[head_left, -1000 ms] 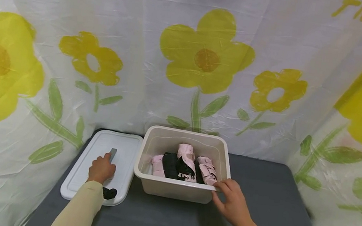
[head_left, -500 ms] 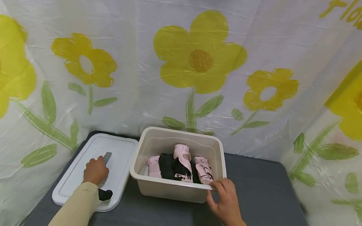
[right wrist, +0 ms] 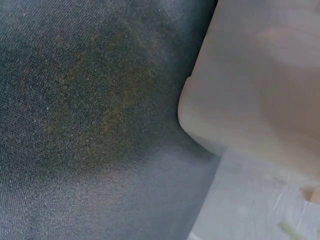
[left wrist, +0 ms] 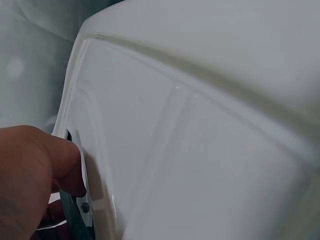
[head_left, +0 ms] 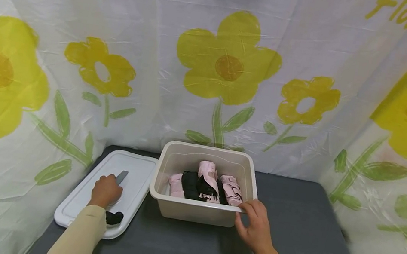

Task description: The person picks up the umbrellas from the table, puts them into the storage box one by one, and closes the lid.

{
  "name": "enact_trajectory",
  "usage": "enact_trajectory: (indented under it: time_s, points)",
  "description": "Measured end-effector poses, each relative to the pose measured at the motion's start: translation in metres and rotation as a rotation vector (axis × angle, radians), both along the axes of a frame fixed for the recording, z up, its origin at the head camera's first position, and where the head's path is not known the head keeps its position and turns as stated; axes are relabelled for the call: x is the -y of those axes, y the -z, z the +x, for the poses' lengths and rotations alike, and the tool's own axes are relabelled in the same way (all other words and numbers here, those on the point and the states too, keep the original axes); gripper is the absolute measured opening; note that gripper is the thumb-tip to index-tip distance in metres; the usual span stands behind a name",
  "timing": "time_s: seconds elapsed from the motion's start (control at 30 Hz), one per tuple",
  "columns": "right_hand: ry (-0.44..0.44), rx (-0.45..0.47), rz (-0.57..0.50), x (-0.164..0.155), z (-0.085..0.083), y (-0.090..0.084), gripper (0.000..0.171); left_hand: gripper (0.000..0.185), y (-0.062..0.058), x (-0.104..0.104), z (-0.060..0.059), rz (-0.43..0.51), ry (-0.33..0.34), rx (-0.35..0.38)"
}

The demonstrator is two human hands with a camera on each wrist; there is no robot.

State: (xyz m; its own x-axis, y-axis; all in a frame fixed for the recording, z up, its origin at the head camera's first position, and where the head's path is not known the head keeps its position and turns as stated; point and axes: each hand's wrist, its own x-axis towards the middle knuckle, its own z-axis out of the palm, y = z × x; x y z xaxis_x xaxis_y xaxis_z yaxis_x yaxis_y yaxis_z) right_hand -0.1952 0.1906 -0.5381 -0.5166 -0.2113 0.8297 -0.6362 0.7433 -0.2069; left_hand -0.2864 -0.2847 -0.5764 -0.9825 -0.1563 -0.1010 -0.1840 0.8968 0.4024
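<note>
My left hand (head_left: 106, 191) grips the grey handle (head_left: 121, 177) of a white lid (head_left: 104, 165), which lies at an angle at the left of the table. The left wrist view shows curled fingers (left wrist: 70, 165) around this handle, with a rivet near it. To the right of the lid stands a beige plastic bin (head_left: 197, 213). It holds several rolled pink bundles (head_left: 231, 190) and black bundles (head_left: 189, 185). My right hand (head_left: 257, 230) pinches the bin's front right corner, fingers over the rim and thumb below it. The right wrist view shows the bin's wall (right wrist: 240, 100) but not the fingers.
A dark grey cloth (head_left: 302, 227) covers the table. Behind and at both sides hangs a white curtain (head_left: 161, 95) painted with yellow flowers. The lid's right edge lies close beside the bin.
My left hand has swung the lid's near end to the left, so the lid now lies slanted. The right hand stays on the bin's corner. The head view has shifted slightly.
</note>
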Motion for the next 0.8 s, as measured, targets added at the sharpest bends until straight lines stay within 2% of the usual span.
enact_trajectory:
  time_s: [0.1, 0.37, 0.7, 0.8]
  points:
    - [-0.002, 0.000, -0.008, 0.001, 0.000, -0.001, 0.024, 0.042, -0.007, -0.001, 0.001, 0.002, 0.000, 0.012]
    - [-0.008, 0.032, -0.008, 0.000, 0.002, -0.003, 0.021, 0.049, -0.038, -0.004, 0.009, 0.018, 0.005, 0.017]
    - [0.009, 0.053, -0.009, -0.001, 0.003, -0.001, 0.021, 0.049, -0.068, 0.005, 0.008, -0.029, 0.074, -0.020]
    - [0.011, 0.060, -0.010, -0.001, 0.003, -0.001, 0.021, 0.049, -0.077, 0.009, 0.008, -0.035, 0.089, -0.004]
